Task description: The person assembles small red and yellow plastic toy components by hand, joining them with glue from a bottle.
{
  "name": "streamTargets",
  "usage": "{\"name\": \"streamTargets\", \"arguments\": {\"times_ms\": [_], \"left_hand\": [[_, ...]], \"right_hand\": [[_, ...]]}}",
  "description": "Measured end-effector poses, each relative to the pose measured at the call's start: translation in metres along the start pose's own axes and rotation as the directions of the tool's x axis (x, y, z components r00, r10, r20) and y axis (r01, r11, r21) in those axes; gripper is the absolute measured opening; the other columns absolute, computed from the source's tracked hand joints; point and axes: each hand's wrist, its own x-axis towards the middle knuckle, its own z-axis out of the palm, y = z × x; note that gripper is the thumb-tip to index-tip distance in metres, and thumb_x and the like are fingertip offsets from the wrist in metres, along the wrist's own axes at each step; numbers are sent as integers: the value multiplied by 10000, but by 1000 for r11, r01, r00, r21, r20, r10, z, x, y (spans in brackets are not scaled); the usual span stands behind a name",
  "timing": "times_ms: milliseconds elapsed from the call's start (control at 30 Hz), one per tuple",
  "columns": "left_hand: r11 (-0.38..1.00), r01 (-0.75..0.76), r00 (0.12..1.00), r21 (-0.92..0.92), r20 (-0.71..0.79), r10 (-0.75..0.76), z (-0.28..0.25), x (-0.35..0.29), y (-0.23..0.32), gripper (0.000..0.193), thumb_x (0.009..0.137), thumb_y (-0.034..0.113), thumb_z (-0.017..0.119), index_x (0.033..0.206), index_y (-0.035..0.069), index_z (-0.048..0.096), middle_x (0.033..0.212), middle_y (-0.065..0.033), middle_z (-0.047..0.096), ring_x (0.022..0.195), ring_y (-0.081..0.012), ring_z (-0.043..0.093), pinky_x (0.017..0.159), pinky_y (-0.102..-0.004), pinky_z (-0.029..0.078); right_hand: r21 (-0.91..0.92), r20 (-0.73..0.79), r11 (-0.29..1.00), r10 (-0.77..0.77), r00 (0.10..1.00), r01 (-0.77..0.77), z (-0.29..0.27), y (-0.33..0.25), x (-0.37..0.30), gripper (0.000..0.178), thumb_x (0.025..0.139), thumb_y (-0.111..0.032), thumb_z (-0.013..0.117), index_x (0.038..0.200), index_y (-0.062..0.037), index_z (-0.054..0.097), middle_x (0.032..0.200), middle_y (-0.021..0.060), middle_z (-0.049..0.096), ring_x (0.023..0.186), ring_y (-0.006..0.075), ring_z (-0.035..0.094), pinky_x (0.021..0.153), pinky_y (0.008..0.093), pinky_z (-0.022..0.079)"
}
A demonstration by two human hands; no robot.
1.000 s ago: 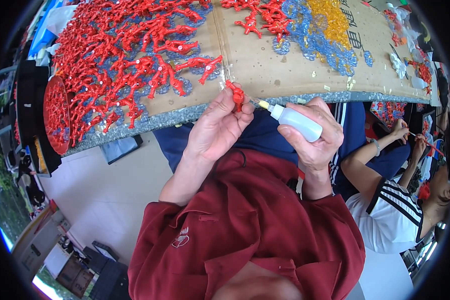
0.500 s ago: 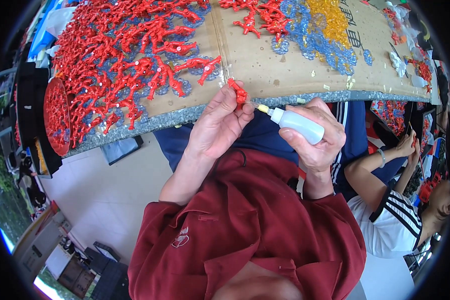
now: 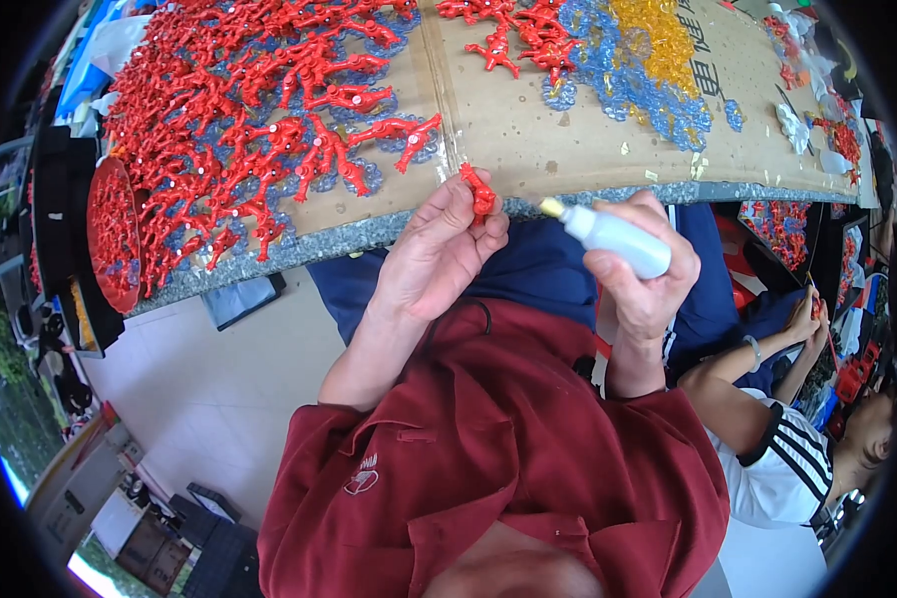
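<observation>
"So, what's nearest?"

"A maroon shirt (image 3: 488, 439), then two bare hands. The right hand (image 3: 658, 284) has its fingers wrapped round a pale squeeze bottle (image 3: 623, 243), the yellowish tip (image 3: 552, 206) aimed left."

"And the left hand (image 3: 434, 244)?"

"Thumb and fingers pinch a red figure (image 3: 482, 195), held up by the near edge of the table (image 3: 349, 235). Tip and figure are apart. Fingers cover part of it, so I can't quite make out its whole shape."

"What lies past that?"

"Cardboard (image 3: 528, 130) over the tabletop. Many red figures (image 3: 299, 140) crowd its left side, down toward the near left corner, clear blue pieces (image 3: 371, 175) among them."

"Farther on?"

"Right of the tape seam (image 3: 436, 75), a smaller red group (image 3: 528, 35), more blue pieces (image 3: 628, 95), then clear yellow pieces (image 3: 658, 45) toward the far edge. Off to the right, a co-worker (image 3: 782, 468) in white sits, hands close together."
</observation>
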Motion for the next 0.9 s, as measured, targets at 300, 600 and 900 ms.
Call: {"name": "streamTargets", "arguments": {"times_ms": [300,600,900], "left_hand": [[1000,8,1000,-22,-25,-9,-1,-8,0,204,893,174,518,1055,50,530,902,-81,552,792,-170,506,719,-279,434],[1000,19,999,-4,-46,-19,1,-10,0,185,882,180,539,1025,64,536,917,-79,547,768,-161,499,694,-259,421],[996,34,997,84,-75,-28,8,-6,-4,193,895,208,519,1031,71,515,860,-74,511,731,-156,485,633,-254,381]], "right_hand": [[-186,9,981,-57,998,58,48,41,32,286,699,-6,674,981,-21,622,921,86,627,860,179,580,738,279,465],[-403,-129,915,-68,989,10,33,51,44,231,708,-96,674,919,-18,624,786,103,602,750,257,555,655,335,446],[-650,-70,760,-39,997,-16,24,38,37,281,679,-126,702,927,-33,609,862,106,550,808,277,546,665,358,453]]}}
